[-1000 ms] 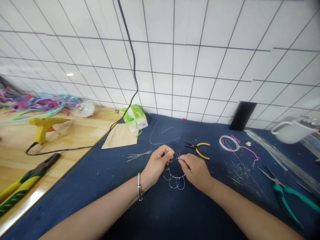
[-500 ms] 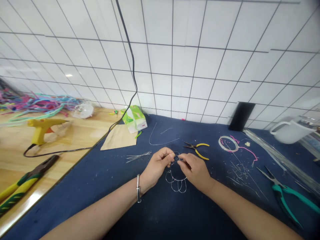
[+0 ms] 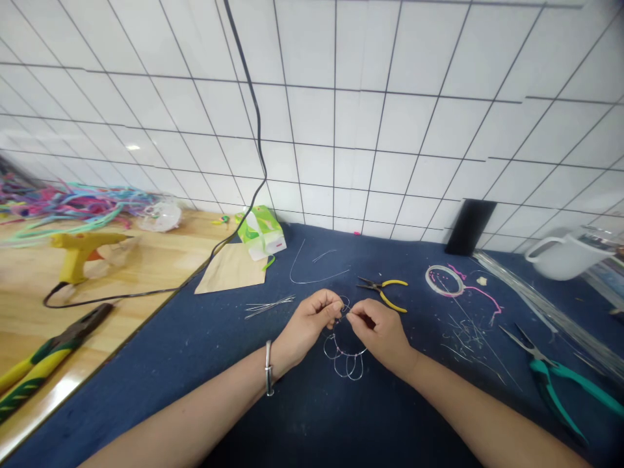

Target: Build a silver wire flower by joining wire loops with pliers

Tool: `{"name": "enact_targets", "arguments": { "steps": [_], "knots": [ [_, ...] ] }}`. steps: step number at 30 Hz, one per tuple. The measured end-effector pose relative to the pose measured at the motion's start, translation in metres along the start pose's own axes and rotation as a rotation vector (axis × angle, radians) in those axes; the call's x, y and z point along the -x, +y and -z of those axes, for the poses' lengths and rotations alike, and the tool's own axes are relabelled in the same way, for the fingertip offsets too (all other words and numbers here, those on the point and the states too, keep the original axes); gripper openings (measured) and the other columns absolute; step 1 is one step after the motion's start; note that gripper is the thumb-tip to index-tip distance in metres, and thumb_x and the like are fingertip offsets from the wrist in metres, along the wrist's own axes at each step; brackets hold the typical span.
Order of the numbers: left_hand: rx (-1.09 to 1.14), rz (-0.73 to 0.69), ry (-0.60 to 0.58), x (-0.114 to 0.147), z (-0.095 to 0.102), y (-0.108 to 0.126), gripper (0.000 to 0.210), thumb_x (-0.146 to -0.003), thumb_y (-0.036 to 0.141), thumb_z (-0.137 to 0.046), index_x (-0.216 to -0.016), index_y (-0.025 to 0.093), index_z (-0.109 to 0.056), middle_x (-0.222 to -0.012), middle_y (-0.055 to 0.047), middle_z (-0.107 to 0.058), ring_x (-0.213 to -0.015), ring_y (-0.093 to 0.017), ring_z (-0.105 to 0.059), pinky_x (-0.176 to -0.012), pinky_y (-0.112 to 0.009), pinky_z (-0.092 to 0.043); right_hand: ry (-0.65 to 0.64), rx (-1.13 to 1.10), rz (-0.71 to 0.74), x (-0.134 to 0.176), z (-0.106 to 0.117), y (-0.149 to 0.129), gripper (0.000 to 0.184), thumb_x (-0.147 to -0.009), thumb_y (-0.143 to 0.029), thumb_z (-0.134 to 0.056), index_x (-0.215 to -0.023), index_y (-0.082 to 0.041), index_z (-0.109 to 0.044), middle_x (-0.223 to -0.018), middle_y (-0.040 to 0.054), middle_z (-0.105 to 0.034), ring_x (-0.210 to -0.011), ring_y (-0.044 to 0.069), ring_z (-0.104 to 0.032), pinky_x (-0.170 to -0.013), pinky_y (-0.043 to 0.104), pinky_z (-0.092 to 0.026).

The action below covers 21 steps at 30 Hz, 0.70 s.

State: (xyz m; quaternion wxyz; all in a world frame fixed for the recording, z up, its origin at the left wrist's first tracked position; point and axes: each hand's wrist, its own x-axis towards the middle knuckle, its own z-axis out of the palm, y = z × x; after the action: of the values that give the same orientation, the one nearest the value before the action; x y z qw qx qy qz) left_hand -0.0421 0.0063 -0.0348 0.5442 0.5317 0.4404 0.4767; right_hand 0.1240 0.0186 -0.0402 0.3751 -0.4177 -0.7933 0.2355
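My left hand [image 3: 313, 320] pinches a thin silver wire ring [image 3: 351, 355] at its upper left. Several petal-like wire loops hang from the ring's lower side, with small pinkish beads along it. My right hand [image 3: 379, 327] is closed, thumb and forefinger pinching the same wire piece on its upper right. The fingertips of both hands almost meet, and they hide part of the wire between them. Just beyond my right hand lie small yellow-handled pliers [image 3: 387, 291], jaws pointing left. Cut wire pieces [image 3: 270, 306] lie to the left of my left hand.
To the right are a round dish of pink beads [image 3: 445, 281], wire scraps [image 3: 465, 338], teal pliers [image 3: 560, 370], a bundle of wires [image 3: 541, 305] and a white mug [image 3: 560, 257]. Leftward lie a yellow glue gun [image 3: 80, 250], large pliers [image 3: 58, 351] and a tissue pack [image 3: 262, 231].
The fingers of my right hand have shifted slightly at the wire, and the looped ring has tilted a little. Both hands keep their pinch on it.
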Motion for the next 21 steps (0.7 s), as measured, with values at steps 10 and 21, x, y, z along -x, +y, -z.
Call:
{"name": "enact_targets", "arguments": {
  "steps": [10,21],
  "knots": [
    [-0.058,-0.034,0.011,0.0003,0.0000,-0.0037,0.016,-0.082,0.029,-0.051,-0.075,0.015,-0.055,-0.068,0.001,-0.051,-0.061,-0.010,-0.044,-0.060,-0.022,-0.036,-0.036,-0.131,-0.075,-0.0031,0.0034,-0.0013,0.011,-0.078,-0.016,-0.050,-0.067,-0.019,-0.052,-0.062,-0.0034,-0.047,-0.058,0.010,-0.044,-0.057,0.022,-0.036],
    [-0.053,-0.014,0.034,-0.0013,0.0024,-0.0018,0.017,-0.081,0.033,-0.054,-0.084,0.016,-0.056,-0.072,0.000,-0.053,-0.064,-0.011,-0.046,-0.059,-0.023,-0.038,0.001,-0.253,-0.202,-0.0035,0.0057,0.0015,0.013,-0.082,-0.027,-0.049,-0.072,-0.019,-0.052,-0.063,-0.0032,-0.048,-0.057,0.010,-0.044,-0.055,0.023,-0.037]
  ]
}}
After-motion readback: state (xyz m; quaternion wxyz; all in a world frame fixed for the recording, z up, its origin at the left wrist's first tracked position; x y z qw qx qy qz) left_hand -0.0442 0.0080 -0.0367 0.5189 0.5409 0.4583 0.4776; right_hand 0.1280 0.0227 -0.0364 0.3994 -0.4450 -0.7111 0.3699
